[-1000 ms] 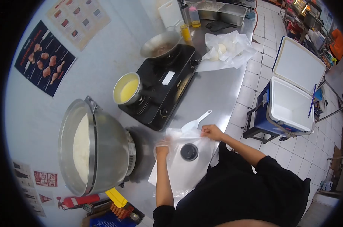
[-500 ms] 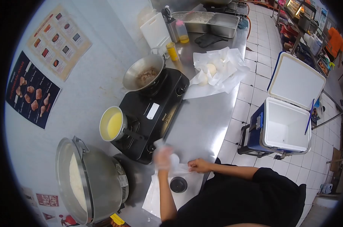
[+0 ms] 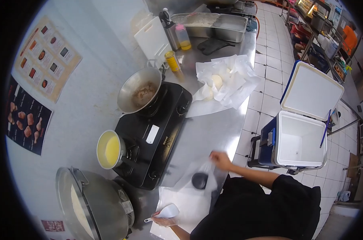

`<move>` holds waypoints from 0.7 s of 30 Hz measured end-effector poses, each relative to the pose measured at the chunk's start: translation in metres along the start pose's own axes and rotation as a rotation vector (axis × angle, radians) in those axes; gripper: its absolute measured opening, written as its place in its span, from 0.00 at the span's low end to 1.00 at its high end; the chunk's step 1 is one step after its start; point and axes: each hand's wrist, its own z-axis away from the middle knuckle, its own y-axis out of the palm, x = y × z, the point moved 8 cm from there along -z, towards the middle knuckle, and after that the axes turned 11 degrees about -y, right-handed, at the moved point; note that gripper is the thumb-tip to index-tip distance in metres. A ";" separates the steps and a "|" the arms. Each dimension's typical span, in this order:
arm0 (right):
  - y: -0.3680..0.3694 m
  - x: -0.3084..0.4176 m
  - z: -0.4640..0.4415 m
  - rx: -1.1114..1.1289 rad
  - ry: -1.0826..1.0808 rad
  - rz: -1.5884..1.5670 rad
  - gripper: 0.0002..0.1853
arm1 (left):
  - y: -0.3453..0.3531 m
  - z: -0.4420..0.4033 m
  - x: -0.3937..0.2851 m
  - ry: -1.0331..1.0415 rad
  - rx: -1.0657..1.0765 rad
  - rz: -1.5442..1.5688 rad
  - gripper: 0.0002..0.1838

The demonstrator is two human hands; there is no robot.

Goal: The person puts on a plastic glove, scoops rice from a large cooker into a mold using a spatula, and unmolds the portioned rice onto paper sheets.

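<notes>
Left hand's (image 3: 165, 222) grip closed round scoop (image 3: 170, 211), seven o'clock of black disc (image 3: 199, 181) above worktop (image 3: 189, 138); right hand's (image 3: 221, 161), at one o'clock, pinches film (image 3: 208, 168). Sharp tug on film could drag disc.

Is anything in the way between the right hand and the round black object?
Nothing solid is visible there; only a thin, translucent plastic sheet lies between the right hand and the round black object. Whether it covers the object, I cannot tell. The white plastic scoop, in the left hand, is clear of that gap.
</notes>
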 end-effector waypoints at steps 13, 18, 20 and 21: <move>-0.205 -0.065 -0.155 -0.493 -0.334 0.563 0.10 | -0.001 -0.004 0.006 0.354 -0.015 -0.440 0.14; -0.229 -0.069 -0.186 -0.408 -0.467 0.561 0.08 | -0.008 -0.020 0.045 0.401 -0.175 -0.570 0.13; -0.241 -0.050 -0.204 -0.397 -0.583 0.577 0.07 | -0.008 -0.018 0.037 0.301 -0.133 -0.545 0.19; -0.250 -0.030 -0.209 -0.396 -0.609 0.580 0.06 | -0.002 -0.009 0.010 0.140 -0.095 -0.501 0.27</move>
